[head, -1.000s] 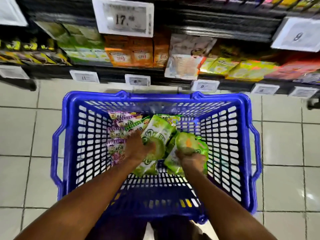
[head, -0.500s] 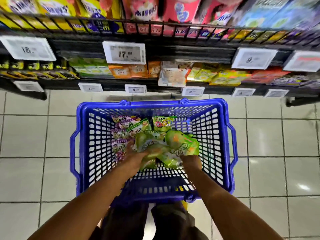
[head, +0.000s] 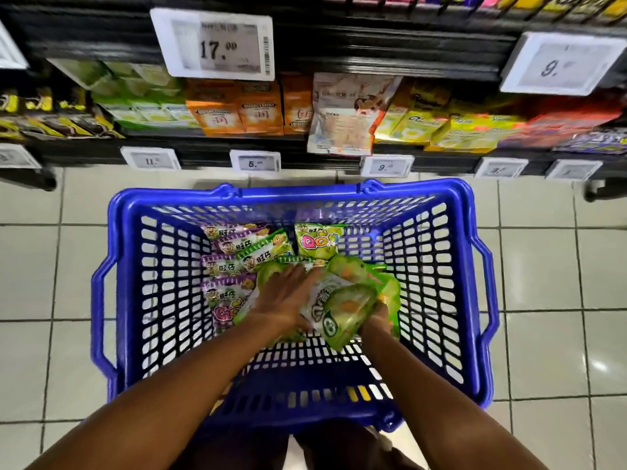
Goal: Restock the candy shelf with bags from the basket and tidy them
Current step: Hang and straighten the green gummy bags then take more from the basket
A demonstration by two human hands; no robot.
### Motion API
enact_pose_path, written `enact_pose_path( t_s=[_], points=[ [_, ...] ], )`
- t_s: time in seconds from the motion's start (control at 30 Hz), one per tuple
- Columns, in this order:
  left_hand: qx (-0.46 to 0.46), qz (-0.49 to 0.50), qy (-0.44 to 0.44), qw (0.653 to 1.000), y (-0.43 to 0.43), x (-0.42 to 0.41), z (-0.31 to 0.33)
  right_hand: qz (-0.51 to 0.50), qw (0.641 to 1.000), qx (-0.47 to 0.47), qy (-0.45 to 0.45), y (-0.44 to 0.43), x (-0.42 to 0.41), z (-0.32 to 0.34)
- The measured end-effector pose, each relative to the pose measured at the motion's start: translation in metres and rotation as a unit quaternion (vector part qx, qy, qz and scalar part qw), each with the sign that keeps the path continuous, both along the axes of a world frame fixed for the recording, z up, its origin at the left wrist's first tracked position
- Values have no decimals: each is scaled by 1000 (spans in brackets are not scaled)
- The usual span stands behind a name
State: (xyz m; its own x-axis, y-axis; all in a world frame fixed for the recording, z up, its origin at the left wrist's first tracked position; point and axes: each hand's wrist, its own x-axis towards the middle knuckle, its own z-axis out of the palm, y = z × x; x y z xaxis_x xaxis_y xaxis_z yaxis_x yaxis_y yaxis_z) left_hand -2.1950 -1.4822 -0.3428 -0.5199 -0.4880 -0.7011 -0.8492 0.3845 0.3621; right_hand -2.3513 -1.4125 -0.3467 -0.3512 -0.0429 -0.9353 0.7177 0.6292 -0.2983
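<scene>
- The basket (head: 291,195) stands on the floor (head: 51,266) in front of the shelf (head: 203,157).
- Left hand (head: 288,300): the fingers are straight and spread, with the palm down on the green bundle (head: 349,310). It grips nothing.
- Right hand (head: 381,320): mostly hidden under the bundle. The visible fingers curl round it from the right and hold it.
- The green bundle lies mid-basket, between the two hands and touching both. It holds at least two bags; the exact count cannot be told.
- Purple bags (head: 227,293): four, stacked just left of the left hand.
- Other green bags: two. The QQ bag (head: 317,240) is at the far wall and the top bag (head: 268,249) lies on the purple stack.
</scene>
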Motion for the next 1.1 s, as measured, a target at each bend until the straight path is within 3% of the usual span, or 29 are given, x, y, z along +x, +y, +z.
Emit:
enact_pose_path(
  t_s=[0.07,0.17,0.3,0.4,0.53,0.67,1.0,1.1],
  points=[
    [33,4,87,996,-2,-8,-7,-17,1000,4,-13,-4,-1,0],
    [59,8,133,989,-1,-18,-6,84,996,26,-28,-5,3,8],
    [106,177,163,965,1,-13,29,258,965,38,-3,6,2,35],
    [39,256,193,946,5,-7,86,248,968,-23,-24,3,1,89],
    [75,442,255,857,2,-7,192,192,972,-134,32,-15,-3,203],
    [22,529,335,779,-17,-20,329,199,950,-232,60,-33,-15,347],
    [-143,477,465,733,-63,-71,705,190,862,-442,160,-68,-74,715],
    [-114,484,489,716,-70,-83,784,196,823,-493,204,-75,-92,799]
  ],
)
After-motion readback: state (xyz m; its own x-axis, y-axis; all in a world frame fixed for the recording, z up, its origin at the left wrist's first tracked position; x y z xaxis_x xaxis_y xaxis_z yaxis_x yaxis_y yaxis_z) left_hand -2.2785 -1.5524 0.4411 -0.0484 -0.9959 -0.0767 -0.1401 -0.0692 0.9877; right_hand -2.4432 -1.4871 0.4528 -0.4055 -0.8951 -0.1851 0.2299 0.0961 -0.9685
